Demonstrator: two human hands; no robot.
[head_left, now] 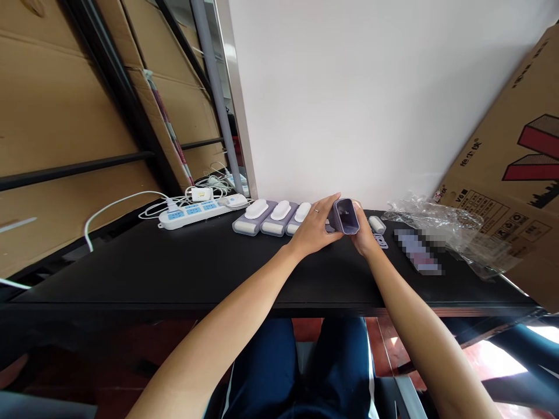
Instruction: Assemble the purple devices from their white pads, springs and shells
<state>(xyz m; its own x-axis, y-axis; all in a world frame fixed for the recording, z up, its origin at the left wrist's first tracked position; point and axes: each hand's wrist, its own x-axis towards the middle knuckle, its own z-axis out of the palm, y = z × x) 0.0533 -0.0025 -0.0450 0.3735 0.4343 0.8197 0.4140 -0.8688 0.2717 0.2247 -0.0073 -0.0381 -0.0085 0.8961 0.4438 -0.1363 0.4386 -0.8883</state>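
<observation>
A hollow purple-grey plastic case (337, 220) is held above the table, its open end tilted towards me. My left hand (315, 228) closes on its left side, and my right hand (361, 234) grips it from the right. Left of my hands, several similar purple-grey cases with white oval pieces on top stand in a row, among them one case (248, 226) at the far left end. Just right of my right hand lie a small white cylinder (377, 224) and a flat purple part (381, 241) with cut-outs.
A white power strip (187, 215) with tangled cables lies at the back left of the black table (174, 267). To the right are a phone-shaped object (417, 251), blurred out, and crumpled clear plastic (445, 220). A large cardboard box (493, 192) leans at the right edge.
</observation>
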